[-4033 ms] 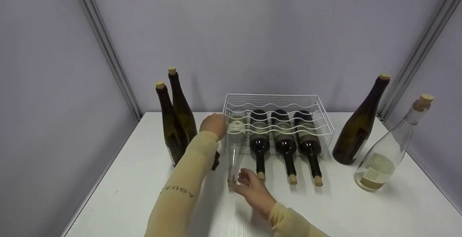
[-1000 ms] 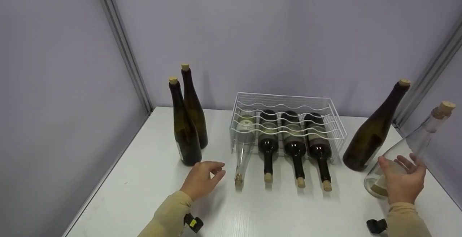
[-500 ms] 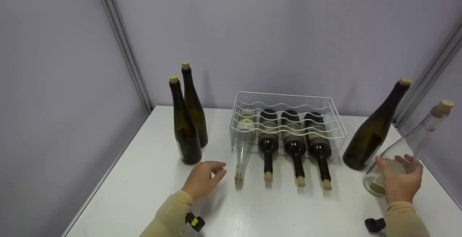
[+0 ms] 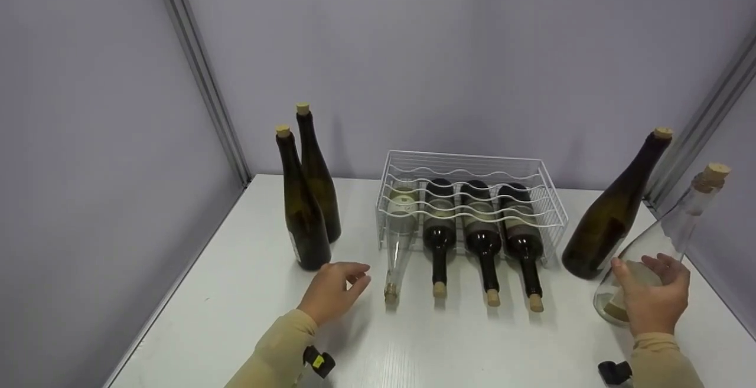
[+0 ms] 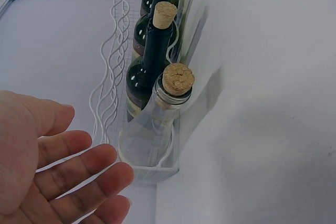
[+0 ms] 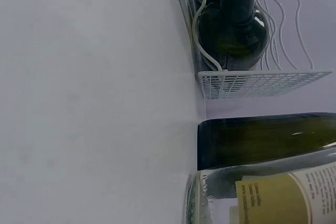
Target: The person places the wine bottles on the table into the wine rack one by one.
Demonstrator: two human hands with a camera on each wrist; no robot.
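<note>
My right hand (image 4: 655, 302) grips the lower body of a clear glass bottle (image 4: 649, 240) at the right, thumb on its left side. That bottle is corked and stands on the table; in the right wrist view its label (image 6: 278, 198) shows, while the hand is out of that view. My left hand (image 4: 332, 293) hovers with relaxed fingers, holding nothing, left of another clear bottle (image 4: 401, 246). This one lies in the leftmost slot of a white wire rack (image 4: 466, 155), cork (image 5: 178, 79) toward me. Beside it in the rack lie three dark bottles (image 4: 439, 237).
Two dark corked bottles (image 4: 304, 217) stand left of the rack, one behind the other. Another dark bottle (image 4: 614, 217) stands between the rack and the gripped bottle. Walls (image 4: 366, 51) close in the white table (image 4: 449, 346) at the back and sides.
My left hand has drawn back from the rack. My right hand has left the racked clear bottle's cork for the standing clear bottle, whose neck has just shifted slightly left.
</note>
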